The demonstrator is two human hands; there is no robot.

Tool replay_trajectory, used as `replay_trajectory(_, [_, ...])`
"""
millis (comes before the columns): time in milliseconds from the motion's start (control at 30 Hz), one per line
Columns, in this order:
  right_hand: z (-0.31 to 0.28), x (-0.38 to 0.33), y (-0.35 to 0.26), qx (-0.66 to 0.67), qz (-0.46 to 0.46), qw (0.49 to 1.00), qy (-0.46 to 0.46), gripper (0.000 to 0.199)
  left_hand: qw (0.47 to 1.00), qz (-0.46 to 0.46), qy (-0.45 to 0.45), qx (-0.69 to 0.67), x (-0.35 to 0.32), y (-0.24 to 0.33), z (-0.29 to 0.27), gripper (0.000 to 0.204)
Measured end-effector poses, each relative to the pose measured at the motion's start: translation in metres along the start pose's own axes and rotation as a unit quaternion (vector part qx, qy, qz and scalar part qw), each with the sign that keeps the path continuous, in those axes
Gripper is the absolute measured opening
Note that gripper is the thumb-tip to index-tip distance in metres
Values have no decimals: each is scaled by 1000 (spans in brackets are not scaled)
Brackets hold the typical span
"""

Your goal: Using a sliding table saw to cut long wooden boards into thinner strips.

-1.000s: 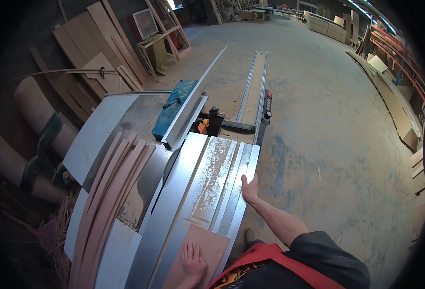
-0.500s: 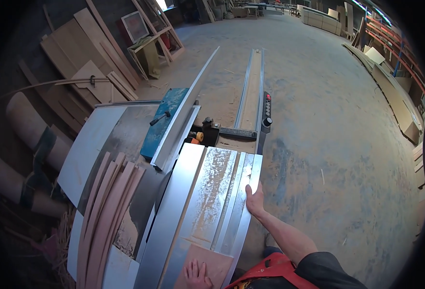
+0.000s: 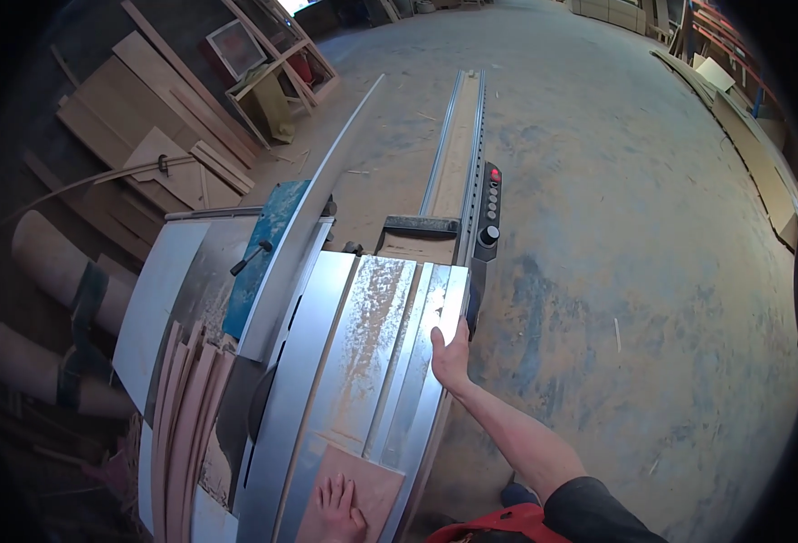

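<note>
A silver metal sliding table carries a rectangular reddish-brown wooden board at its near end. The right hand touches the table's right edge; whether its fingers grip, I cannot tell. The left hand lies on the board, fingers extended.
</note>
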State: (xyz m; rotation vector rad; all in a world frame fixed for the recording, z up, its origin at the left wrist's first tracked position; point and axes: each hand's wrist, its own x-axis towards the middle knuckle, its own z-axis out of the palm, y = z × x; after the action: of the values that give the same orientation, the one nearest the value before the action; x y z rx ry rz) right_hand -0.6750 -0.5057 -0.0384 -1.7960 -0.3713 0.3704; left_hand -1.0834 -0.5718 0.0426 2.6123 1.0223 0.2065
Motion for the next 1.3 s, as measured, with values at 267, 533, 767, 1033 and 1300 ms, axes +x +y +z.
replay_trajectory(267, [6, 126, 5, -15, -71, 997, 23, 70, 1000, 1, 9, -1, 115, 25, 23, 61])
replay_trajectory(533, [21, 253, 9, 0, -63, 998, -23, 81, 1000, -3, 10, 7, 236, 33, 44, 62])
replay_trajectory(767, [25, 375, 8, 30, -58, 996, -67, 78, 1000, -7, 8, -3, 351, 56, 54, 63])
replay_trajectory(1033, [23, 516, -30, 6, -81, 997, -16, 55, 1000, -11, 2, -19, 493, 100, 65, 64])
replay_trajectory(1300, [16, 702, -50, 2, -74, 996, -50, 71, 1000, -18, 14, -10, 663, 162, 91, 63])
